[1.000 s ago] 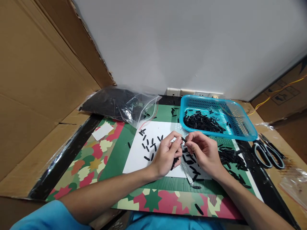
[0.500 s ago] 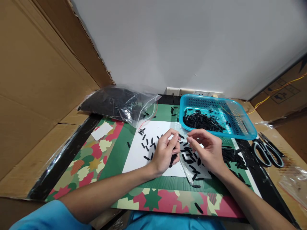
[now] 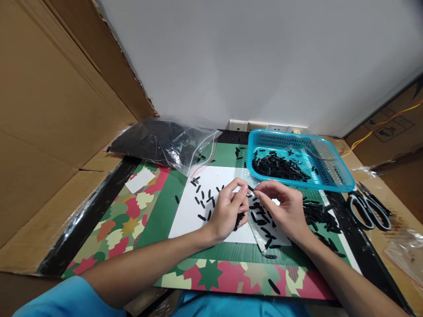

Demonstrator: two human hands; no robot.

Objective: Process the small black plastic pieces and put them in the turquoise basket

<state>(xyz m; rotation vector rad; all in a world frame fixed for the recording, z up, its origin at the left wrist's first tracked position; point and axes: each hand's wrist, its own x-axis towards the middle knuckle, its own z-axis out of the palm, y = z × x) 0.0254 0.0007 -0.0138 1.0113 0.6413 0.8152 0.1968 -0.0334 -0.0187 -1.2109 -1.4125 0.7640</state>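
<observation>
Left hand (image 3: 228, 210) and right hand (image 3: 284, 207) pinch 1 small black piece (image 3: 251, 188) between fingertips above white sheet (image 3: 188, 215); left palm cups more pieces.

Bright, even light from above; soft short shadows under hands. Mild glare on plastic bag (image 3: 165, 143). Wide-angle bending at edges, cardboard beside bag stretched. Focus sharp throughout, no motion blur.

no legible txt, cardboard box (image 3: 393, 127) print too blurry
</observation>
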